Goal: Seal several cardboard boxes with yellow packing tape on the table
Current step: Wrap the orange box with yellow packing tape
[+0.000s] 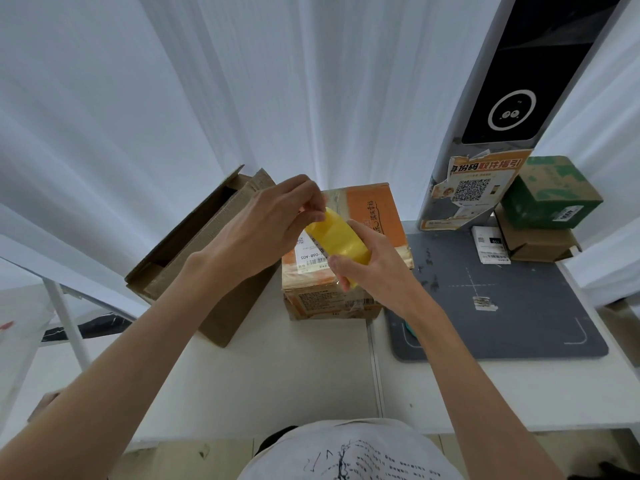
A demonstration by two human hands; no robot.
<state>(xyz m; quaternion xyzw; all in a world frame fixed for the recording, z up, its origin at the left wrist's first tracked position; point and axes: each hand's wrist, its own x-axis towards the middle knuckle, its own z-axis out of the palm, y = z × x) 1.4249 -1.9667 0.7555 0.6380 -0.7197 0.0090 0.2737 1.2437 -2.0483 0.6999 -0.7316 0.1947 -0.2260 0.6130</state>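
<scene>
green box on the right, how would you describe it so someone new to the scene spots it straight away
Start at the tall grey kiosk with the black screen, standing at the back right of the white table. Just to its right, the green box sits on top of a plain brown flat box. It is the only green-printed carton; the others are brown or orange.
</scene>
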